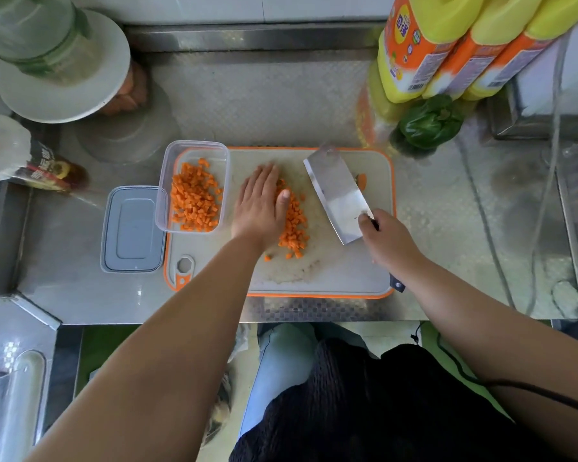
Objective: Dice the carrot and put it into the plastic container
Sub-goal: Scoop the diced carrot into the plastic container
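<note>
Left hand (259, 203), fingers straight, walls the diced carrot pile (292, 225); right hand (389, 241) grips the cleaver (337, 198) angled to scoop toward the plastic container (167, 195)

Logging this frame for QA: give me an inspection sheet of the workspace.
Surface: steel counter, orange-rimmed cutting board on it.
Job's things: diced carrot piled on board; more in plastic container at board's left end; lid beside it.
Clutter: green pepper, yellow bottles, packet.
Grippers: left hand flat against the pile; right hand grips cleaver.
Cables: black cord near the lap.
Surroundings: tiled wall.
</note>
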`<state>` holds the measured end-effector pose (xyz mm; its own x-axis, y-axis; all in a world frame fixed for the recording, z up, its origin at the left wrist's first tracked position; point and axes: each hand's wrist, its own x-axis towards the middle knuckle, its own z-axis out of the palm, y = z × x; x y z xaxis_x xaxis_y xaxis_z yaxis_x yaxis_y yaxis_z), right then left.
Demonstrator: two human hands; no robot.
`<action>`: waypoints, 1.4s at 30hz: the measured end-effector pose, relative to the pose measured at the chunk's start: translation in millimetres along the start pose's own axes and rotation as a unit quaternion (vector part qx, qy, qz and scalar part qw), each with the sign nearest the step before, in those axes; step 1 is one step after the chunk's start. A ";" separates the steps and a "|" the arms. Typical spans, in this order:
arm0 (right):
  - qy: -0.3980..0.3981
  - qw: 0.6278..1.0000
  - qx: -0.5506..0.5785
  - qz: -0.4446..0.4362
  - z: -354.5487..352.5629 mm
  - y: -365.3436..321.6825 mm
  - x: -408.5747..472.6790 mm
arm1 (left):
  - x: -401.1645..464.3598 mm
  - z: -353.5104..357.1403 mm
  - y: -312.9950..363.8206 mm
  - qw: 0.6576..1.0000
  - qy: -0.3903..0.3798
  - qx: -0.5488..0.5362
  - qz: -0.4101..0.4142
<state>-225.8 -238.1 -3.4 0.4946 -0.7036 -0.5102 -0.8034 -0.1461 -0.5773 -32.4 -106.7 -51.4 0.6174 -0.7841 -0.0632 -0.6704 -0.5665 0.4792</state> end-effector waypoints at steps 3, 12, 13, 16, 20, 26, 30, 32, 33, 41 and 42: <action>0.002 1.000 -0.004 0.002 0.0 0.4 -0.1 | -4.5 1.0 -0.5 0.996 -0.028 -0.025 0.079; -0.025 1.000 -0.009 -0.003 3.8 -3.6 4.0 | -52.2 -1.6 -6.2 0.983 0.070 -0.139 0.097; -0.024 1.000 -0.010 0.000 4.4 -4.5 5.4 | -55.6 -0.4 -7.8 0.985 0.086 -0.138 0.059; -0.031 0.999 -0.005 0.001 8.1 -7.7 6.7 | -63.3 10.1 -4.9 0.989 0.121 -0.076 -0.037; -0.062 0.998 -0.009 -0.012 13.9 -8.4 -0.6 | -56.1 23.3 18.5 0.981 0.150 -0.073 -0.097; -0.097 0.993 -0.047 -0.049 33.3 -11.6 -18.4 | -43.5 38.6 54.4 0.961 0.172 -0.191 -0.105; -0.126 0.991 0.015 -0.052 44.1 -22.7 -26.4 | -38.0 36.3 62.4 0.952 0.163 -0.232 -0.115; -0.131 0.990 0.046 -0.037 43.5 -24.9 -26.3 | -37.0 30.0 64.1 0.949 0.159 -0.248 -0.113; -0.133 0.989 0.057 -0.028 41.8 -25.2 -26.1 | -37.0 25.1 64.0 0.945 0.156 -0.264 -0.114; -0.158 0.973 0.170 0.015 18.0 -16.4 -19.4 | -47.8 -4.9 36.2 0.931 0.163 -0.309 -0.111; -0.159 0.971 0.177 0.017 15.4 -18.2 -19.9 | -48.6 -7.7 33.6 0.936 0.153 -0.301 -0.099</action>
<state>-215.9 -210.7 7.4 0.5923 -0.4461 -0.6710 -0.6843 0.1610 -0.7112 -81.8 -85.6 -25.4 0.8554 -0.5179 0.0070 -0.2348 -0.3756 0.8965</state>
